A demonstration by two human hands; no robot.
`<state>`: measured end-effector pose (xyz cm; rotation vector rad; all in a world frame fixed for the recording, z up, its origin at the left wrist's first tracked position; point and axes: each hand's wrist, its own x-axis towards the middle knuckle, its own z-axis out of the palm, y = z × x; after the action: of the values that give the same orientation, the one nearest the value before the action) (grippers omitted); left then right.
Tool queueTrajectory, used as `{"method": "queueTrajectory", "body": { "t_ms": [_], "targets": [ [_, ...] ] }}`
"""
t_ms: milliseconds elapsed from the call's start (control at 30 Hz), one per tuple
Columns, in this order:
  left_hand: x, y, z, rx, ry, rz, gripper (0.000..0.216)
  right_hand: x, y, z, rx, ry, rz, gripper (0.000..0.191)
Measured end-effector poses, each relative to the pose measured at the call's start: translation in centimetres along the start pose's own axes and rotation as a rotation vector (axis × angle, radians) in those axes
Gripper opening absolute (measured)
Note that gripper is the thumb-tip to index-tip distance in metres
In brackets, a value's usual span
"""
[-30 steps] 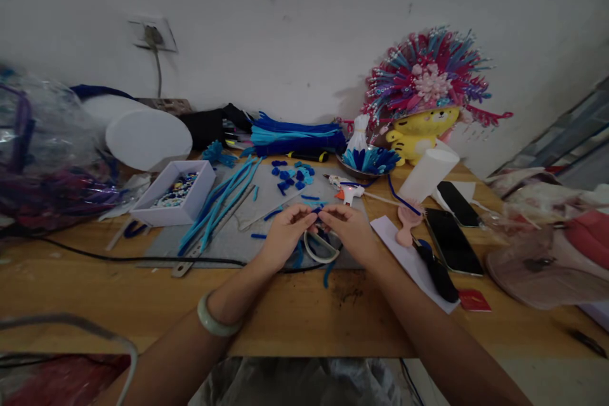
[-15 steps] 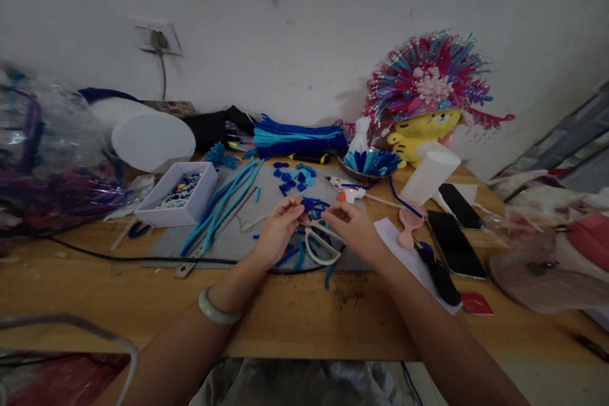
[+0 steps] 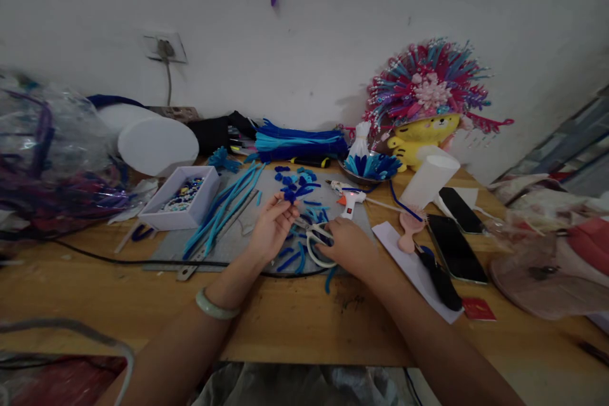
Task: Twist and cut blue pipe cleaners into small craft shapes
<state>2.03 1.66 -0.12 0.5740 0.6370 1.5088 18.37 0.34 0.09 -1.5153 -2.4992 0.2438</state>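
Note:
My left hand [image 3: 271, 226] is raised a little over the grey mat [image 3: 238, 238], its fingertips pinched on a small dark blue pipe-cleaner piece [image 3: 291, 195]. My right hand [image 3: 347, 244] rests lower on the mat, fingers curled around the white handles of the scissors [image 3: 316, 241]. Short blue pipe-cleaner bits [image 3: 295, 260] lie scattered between and under my hands. A pale bangle [image 3: 215, 307] sits on my left wrist.
A white box of beads [image 3: 183, 196] and long light blue pipe cleaners [image 3: 223, 206] lie left. A glue gun [image 3: 349, 195], pink brush [image 3: 410, 228], two phones [image 3: 454, 238], a white cup [image 3: 428, 179] and a yellow toy with a feathered headdress [image 3: 425, 108] stand right. Black cable [image 3: 118, 260] crosses the table.
My hands have parted. The left one lifted away with the dark blue piece; the right one dropped down onto the scissors.

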Motion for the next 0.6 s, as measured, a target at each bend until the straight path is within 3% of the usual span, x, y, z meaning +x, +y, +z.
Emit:
{"method": "queueTrajectory", "body": {
  "t_ms": [233, 300, 433, 500, 600],
  "targets": [
    [0.5, 0.5, -0.3, 0.007, 0.036, 0.084, 0.016, 0.3, 0.4, -0.2, 0.209, 0.043, 0.091, 0.021],
    [0.7, 0.8, -0.3, -0.025, 0.082, 0.096, 0.013, 0.4, 0.6, -0.4, 0.459, -0.002, 0.215, 0.021],
    [0.8, 1.3, -0.1, -0.085, 0.175, 0.099, 0.011, 0.7, 0.6, -0.7, 1.19, -0.252, 0.452, 0.024],
    [0.8, 1.5, 0.0, -0.097, 0.208, 0.105, 0.01, 0.7, 0.2, -0.6, 1.482, -0.311, 0.435, 0.022],
    [0.9, 1.5, -0.1, -0.083, 0.23, 0.126, 0.008, 0.4, -0.9, -0.3, 1.729, -0.359, 0.367, 0.028]
  ]
}}
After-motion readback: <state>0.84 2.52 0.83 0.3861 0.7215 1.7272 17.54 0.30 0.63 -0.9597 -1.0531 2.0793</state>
